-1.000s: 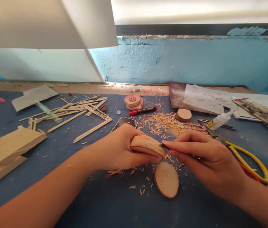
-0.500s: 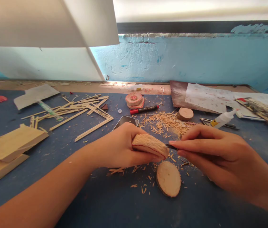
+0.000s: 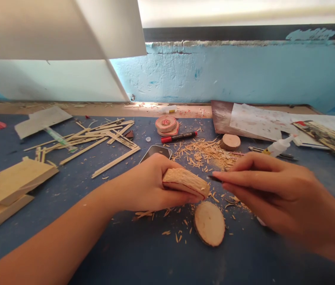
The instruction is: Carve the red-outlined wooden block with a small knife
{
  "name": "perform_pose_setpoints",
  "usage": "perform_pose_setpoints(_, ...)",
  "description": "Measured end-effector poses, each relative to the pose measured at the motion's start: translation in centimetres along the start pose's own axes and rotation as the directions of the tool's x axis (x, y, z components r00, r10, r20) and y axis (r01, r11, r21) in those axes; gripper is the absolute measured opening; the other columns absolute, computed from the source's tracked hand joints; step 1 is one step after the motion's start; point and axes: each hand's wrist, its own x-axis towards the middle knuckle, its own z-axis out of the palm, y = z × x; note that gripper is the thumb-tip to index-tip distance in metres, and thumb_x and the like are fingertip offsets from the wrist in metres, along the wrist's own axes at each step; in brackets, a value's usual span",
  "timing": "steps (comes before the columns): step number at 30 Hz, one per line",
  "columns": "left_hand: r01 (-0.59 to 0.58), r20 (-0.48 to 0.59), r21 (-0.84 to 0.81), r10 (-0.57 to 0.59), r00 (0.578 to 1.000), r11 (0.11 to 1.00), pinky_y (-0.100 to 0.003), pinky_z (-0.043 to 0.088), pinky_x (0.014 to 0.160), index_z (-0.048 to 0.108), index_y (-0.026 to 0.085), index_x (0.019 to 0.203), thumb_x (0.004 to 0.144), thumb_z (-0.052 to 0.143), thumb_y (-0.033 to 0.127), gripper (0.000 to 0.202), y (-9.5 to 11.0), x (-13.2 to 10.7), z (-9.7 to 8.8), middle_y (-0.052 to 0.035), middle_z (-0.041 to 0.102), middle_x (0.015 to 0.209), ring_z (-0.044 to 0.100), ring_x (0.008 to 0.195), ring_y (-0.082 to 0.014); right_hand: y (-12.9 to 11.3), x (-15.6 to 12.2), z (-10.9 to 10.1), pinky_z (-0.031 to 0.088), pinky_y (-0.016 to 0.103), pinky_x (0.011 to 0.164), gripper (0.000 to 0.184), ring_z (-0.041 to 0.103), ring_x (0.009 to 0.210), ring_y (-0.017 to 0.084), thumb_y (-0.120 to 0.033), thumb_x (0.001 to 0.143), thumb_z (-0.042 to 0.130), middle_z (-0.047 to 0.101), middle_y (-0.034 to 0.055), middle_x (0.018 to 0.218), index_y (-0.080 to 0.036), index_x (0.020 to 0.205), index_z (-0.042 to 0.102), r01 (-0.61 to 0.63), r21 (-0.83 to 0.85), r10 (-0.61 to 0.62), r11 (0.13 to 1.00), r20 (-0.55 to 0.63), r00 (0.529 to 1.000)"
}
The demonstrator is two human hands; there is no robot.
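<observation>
My left hand (image 3: 152, 186) is closed round a thick piece of wood (image 3: 186, 181), its pale edge rough with cut marks and a red line running along it. A thin dark blade tip (image 3: 214, 178) sticks out from the pinched fingers of my right hand (image 3: 268, 190); the rest of the tool is hidden in the hand. The tip is a small distance from the wood's right end. Just below the held wood, an oval wood slice (image 3: 209, 224) lies flat on the blue tabletop (image 3: 125, 253). Wood shavings (image 3: 203, 152) are scattered behind and around both hands.
A phone (image 3: 157, 150) lies behind my left hand. Farther back are a red-capped marker (image 3: 179, 137), stacked carved wood discs (image 3: 166, 124), a small wood round (image 3: 230, 141) and a white glue bottle (image 3: 279, 146). Thin sticks (image 3: 115, 161) and wooden blocks (image 3: 16, 180) occupy the left.
The blade tip has come away from the wood's end, leaving a gap between them. My left hand keeps the same hold on the wood. The view has shifted slightly.
</observation>
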Motion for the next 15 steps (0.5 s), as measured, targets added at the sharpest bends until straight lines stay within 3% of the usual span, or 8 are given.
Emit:
perform_pose_setpoints(3,0.027,-0.009,0.032,-0.026,1.0,0.999,-0.016,0.049,0.062,0.083,0.017,0.104,0.094,0.082,0.038,0.023,0.02,-0.04,-0.02,0.0002,0.078,0.084,0.061,0.07,-0.01,-0.35,-0.03,0.04,0.062,0.019,0.066,0.027,0.074,0.081,0.01,-0.025,0.107,0.063,0.076,0.003,0.1,-0.03,0.125,0.083,0.015,0.062,-0.02,0.998,0.067,0.998)
perform_pose_setpoints(9,0.033,-0.009,0.037,-0.032,0.999,0.999,-0.018,0.051,0.063,0.083,0.017,0.104,0.094,0.082,0.041,0.026,0.12,-0.06,0.0,-0.0016,0.079,0.086,0.063,0.071,-0.0116,-0.33,-0.14,-0.05,0.063,0.022,0.069,0.025,0.075,0.083,0.013,-0.024,0.104,0.067,0.077,0.0049,0.101,-0.027,0.122,0.084,0.0,0.022,0.0,1.0,0.019,1.0)
perform_pose_setpoints(12,0.049,-0.008,0.035,-0.049,0.999,0.998,-0.019,0.05,0.061,0.083,0.016,0.104,0.093,0.082,0.04,0.026,0.14,-0.02,0.05,-0.0024,0.079,0.085,0.064,0.07,-0.0125,-0.39,-0.18,-0.09,0.062,0.019,0.063,0.029,0.074,0.078,0.012,-0.024,0.105,0.065,0.077,0.0046,0.102,-0.03,0.129,0.082,0.011,0.103,-0.022,0.995,0.1,0.995)
perform_pose_setpoints(15,0.027,-0.007,0.027,-0.027,1.0,0.999,-0.018,0.051,0.062,0.085,0.016,0.107,0.093,0.082,0.039,0.027,0.23,0.0,0.05,-0.0029,0.081,0.088,0.065,0.072,-0.0129,-0.25,-0.14,-0.08,0.065,0.024,0.069,0.027,0.076,0.081,0.015,-0.024,0.105,0.066,0.078,0.0068,0.103,-0.027,0.124,0.084,-0.006,0.02,0.005,1.0,0.035,0.999)
